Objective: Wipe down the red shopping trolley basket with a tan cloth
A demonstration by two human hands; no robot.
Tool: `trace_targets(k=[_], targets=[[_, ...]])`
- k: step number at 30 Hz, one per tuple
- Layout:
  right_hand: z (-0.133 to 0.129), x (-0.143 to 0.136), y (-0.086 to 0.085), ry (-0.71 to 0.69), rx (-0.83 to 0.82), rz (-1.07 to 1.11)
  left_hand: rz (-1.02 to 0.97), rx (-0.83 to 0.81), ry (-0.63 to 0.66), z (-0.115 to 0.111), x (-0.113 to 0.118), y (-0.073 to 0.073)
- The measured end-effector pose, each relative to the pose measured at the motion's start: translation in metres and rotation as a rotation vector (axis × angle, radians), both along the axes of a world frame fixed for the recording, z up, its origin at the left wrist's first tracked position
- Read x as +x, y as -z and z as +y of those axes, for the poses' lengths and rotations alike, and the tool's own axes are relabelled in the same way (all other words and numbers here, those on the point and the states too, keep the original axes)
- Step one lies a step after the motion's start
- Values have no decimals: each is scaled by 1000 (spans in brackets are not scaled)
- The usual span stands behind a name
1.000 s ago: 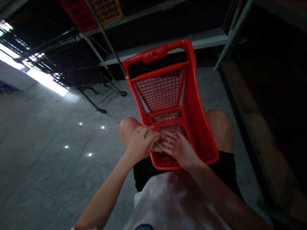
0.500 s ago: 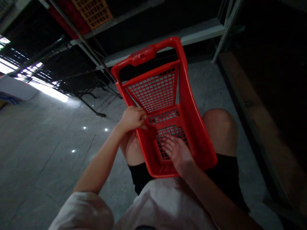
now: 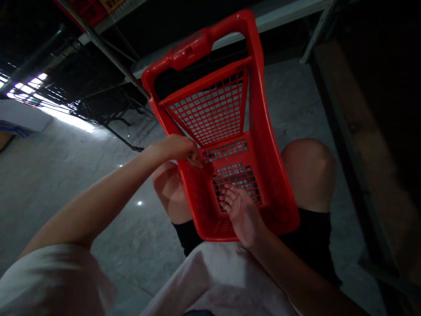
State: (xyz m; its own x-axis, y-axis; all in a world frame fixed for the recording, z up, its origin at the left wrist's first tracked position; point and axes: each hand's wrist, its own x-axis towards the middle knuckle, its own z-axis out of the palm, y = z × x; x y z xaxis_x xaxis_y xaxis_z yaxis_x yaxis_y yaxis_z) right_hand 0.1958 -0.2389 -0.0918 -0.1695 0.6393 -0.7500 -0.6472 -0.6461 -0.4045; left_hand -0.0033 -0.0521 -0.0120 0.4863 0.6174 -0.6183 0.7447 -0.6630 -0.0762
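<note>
A red plastic basket (image 3: 259,145) with grid panels and a looped handle rests between the person's knees, its open side facing up. My left hand (image 3: 186,150) bends over the basket's left rim, fingers curled down inside the wall; whether they hold anything is hidden. Inside the near end of the basket is my right hand (image 3: 241,210), palm turned to the left, fingers slightly bent and apart, holding nothing.
Beyond the basket stands a metal shelf rack (image 3: 289,15) with red and orange crates at upper left. Thin dark metal legs (image 3: 121,138) reach the grey floor (image 3: 138,245) at left. A brownish ledge (image 3: 365,131) runs along the right.
The basket appears larger and higher in view. My left forearm has swung outward and up, its hand bent more over the rim. My right hand has barely moved.
</note>
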Motion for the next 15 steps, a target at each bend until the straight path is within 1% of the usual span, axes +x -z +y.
trace_targets(k=[1,2,3,4,5,6,8,9,10,11,12,13,14,15], targets=[[0,-1,0,-5,11,0,70,72,-39,19,-2,0],[-1,-1,-1,-6,21,0,134,133,-71,33,-2,2],[-1,-1,0,-1,22,1,184,165,-83,39,0,5],[-1,0,0,5,18,8,215,171,-81,38,4,10],[-2,0,0,10,6,18,219,152,-64,29,10,16],[-2,1,0,19,-13,28,189,97,-28,12,17,23],[-1,3,0,51,-68,47,47,-60,73,-36,31,41],[-1,5,-1,69,-98,59,-47,-220,161,-62,39,49],[-1,6,-2,88,-124,73,-110,-287,207,-85,45,58],[0,7,-4,103,-146,87,-127,-289,225,-103,51,65],[0,8,-5,112,-161,101,-142,-305,233,-112,54,70],[1,9,-6,118,-171,109,-143,-310,219,-112,56,74],[1,9,-7,120,-172,114,-132,-312,192,-102,54,75],[1,9,-8,120,-170,114,-119,-343,155,-84,49,74]])
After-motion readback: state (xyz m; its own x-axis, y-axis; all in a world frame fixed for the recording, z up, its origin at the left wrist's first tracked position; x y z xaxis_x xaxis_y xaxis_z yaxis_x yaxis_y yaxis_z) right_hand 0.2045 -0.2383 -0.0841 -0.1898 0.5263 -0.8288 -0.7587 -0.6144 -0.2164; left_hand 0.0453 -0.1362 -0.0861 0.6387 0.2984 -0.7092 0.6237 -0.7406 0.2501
